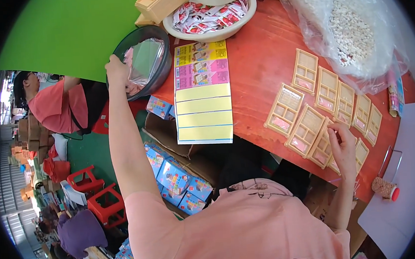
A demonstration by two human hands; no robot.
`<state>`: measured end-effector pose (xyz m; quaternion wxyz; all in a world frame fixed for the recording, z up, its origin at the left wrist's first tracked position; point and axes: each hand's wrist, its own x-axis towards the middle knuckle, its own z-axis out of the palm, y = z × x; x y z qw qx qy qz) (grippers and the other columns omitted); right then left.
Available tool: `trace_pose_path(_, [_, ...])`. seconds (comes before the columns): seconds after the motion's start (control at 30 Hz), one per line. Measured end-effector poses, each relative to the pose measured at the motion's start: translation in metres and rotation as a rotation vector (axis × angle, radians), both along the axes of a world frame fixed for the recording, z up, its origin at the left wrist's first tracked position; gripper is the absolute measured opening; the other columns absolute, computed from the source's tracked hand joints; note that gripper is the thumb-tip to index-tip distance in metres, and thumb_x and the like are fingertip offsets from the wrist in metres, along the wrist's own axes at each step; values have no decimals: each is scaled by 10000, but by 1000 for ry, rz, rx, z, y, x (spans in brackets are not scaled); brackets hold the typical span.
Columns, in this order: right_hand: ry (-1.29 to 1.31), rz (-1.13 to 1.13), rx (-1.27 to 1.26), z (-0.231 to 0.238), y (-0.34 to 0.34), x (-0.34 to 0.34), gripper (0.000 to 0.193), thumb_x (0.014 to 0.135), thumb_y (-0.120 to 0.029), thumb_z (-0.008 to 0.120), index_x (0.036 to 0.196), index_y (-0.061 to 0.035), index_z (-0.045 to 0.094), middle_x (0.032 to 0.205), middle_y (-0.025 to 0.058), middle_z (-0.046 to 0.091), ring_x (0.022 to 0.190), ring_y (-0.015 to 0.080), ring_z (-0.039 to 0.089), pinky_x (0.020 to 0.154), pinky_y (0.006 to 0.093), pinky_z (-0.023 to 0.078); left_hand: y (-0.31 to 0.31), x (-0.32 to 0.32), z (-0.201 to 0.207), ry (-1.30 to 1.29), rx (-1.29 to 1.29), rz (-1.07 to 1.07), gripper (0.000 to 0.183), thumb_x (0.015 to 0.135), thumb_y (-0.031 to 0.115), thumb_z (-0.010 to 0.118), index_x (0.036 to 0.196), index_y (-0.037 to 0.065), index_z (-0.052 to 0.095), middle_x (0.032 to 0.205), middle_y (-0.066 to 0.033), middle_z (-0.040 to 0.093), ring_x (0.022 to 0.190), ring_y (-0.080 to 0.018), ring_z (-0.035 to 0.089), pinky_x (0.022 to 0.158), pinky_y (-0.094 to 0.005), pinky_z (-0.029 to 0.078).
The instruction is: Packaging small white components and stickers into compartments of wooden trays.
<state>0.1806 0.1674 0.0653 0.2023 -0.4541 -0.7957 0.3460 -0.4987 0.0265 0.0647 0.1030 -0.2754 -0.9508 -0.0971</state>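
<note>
At the far left, my left hand (pixel 117 71) is curled over the near-left rim of a dark round bowl (pixel 164 67). The bowl holds flat pink packets and clear plastic film (pixel 146 61); whatever the fingers pinch there is hidden. On the right, my right hand (pixel 344 148) hovers over the near row of beige compartment trays (pixel 305 128), its thumb and fingertips drawn together. Anything between them is too small to make out. Small pink packets (pixel 280 123) lie in one compartment of several trays. A second row of trays (pixel 327 88) stands behind.
Yellow and pink printed card strips (pixel 202 81) overhang the red table's (pixel 256 73) front edge. Behind are a white basin (pixel 210 35) of red-and-white sachets and stacked beige trays (pixel 160 3). A clear bag of white pellets (pixel 352 32) and a red-lidded jar (pixel 386 189) are right.
</note>
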Motion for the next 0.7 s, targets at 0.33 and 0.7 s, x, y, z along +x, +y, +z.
trace_pose_path(0.33, [13, -20, 50, 10, -3, 2, 73, 972, -46, 619, 1011, 12, 638, 844, 60, 591, 720, 118, 544, 645, 258, 437, 75, 114, 51, 37, 386, -291, 359, 907, 328, 670, 819, -17, 717, 837, -228, 700, 812, -359, 696, 716, -445, 524])
trace_pose_path(0.7, [68, 53, 12, 17, -16, -15, 59, 953, -26, 627, 995, 12, 646, 840, 73, 601, 696, 148, 545, 627, 284, 435, 247, 182, -14, -339, -71, -318, 1256, 572, 689, 854, 1517, 13, 378, 1548, -278, 370, 1412, -383, 426, 1124, -401, 409])
